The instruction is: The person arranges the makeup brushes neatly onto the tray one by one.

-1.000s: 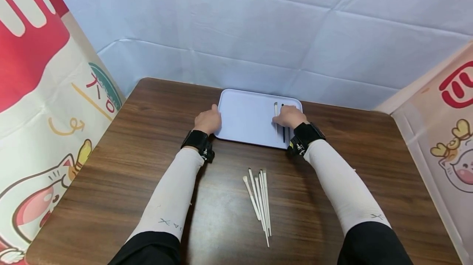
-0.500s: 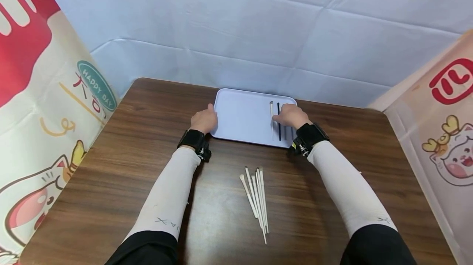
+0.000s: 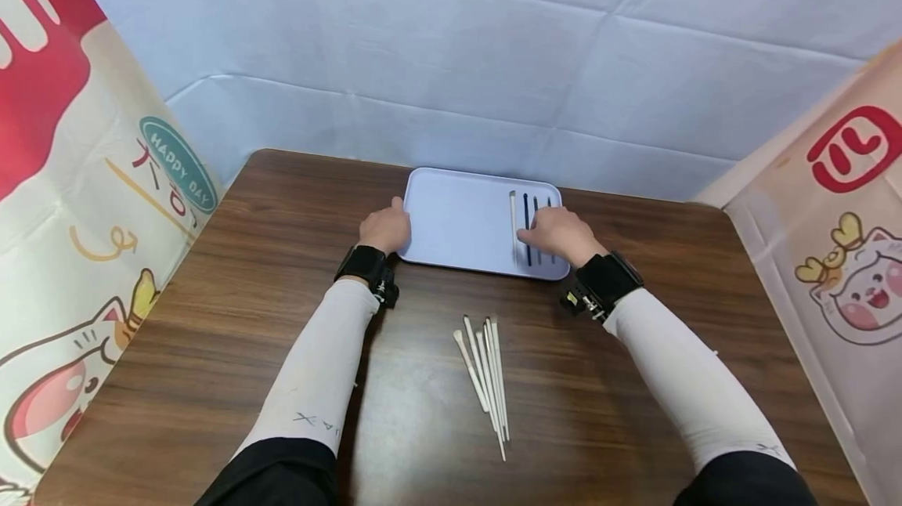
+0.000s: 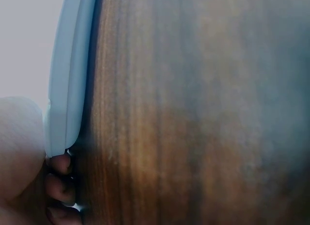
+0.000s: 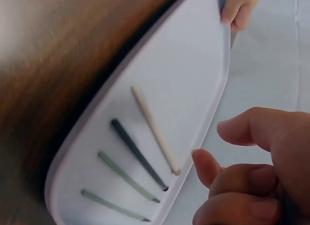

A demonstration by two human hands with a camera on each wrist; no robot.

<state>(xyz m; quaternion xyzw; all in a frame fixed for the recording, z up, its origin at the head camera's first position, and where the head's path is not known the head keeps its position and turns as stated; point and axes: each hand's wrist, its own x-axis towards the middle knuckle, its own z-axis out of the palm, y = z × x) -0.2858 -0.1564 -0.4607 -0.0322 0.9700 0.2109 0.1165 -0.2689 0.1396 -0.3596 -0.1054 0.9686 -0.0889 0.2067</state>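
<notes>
My left hand [image 3: 385, 229] grips the left edge of a pale rectangular tray [image 3: 458, 216], its thumb on the upper side and fingertips under the rim [image 4: 72, 89]. Over the tray's right part hovers my right hand [image 3: 560, 235], its thumb and index finger apart and nothing between them in the right wrist view. Below it on the tray lie slim makeup brushes side by side: a cream one [image 5: 156, 130], a black one [image 5: 139, 155] and two grey-green ones, a nearer brush [image 5: 127, 175] and an outer brush [image 5: 114, 204]. In the head view my right hand partly covers them.
Several cream-handled makeup brushes [image 3: 486, 381] lie in a loose bundle on the brown wooden table [image 3: 296, 216], in front of the tray. A pale cloth [image 3: 423, 44] hangs behind the table. Printed banners stand at the left [image 3: 92, 200] and right [image 3: 846, 216].
My right hand has shifted rightward relative to the tray, uncovering more of the brushes under it. The left hand keeps its hold on the tray. The head view has turned slightly right.
</notes>
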